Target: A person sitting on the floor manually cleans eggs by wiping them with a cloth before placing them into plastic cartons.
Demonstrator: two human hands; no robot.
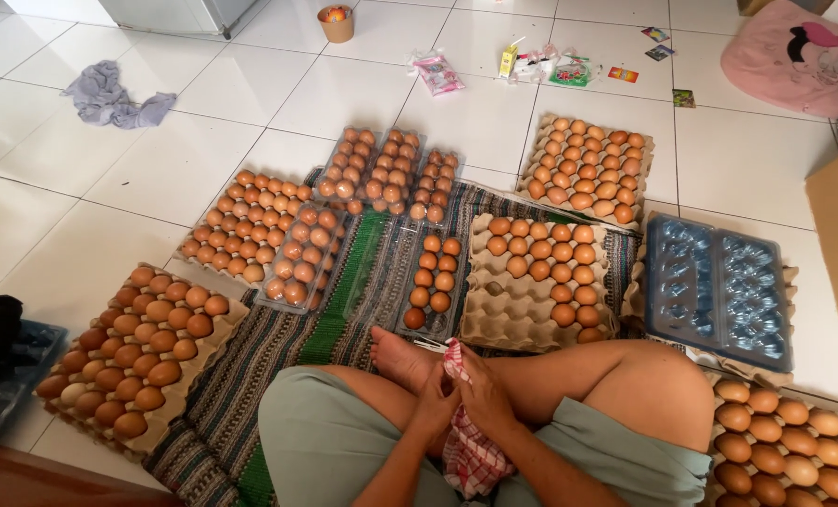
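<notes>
Checked cloth gripped in the lap

Red-and-white checked cloth (470,451) lies over the crossed legs, bunched between left hand (435,406) and right hand (486,399), both closed on it, seemingly around something hidden; ahead, a half-filled clear egg carton (431,282) and cardboard egg tray (531,282) sit within reach on a striped mat (278,329); white tiled floor (156,169) beyond

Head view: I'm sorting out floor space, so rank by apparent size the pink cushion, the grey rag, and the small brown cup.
1. Pink cushion, though cut off by the frame edge.
2. Grey rag.
3. Small brown cup.
All lie similarly far away.
</notes>
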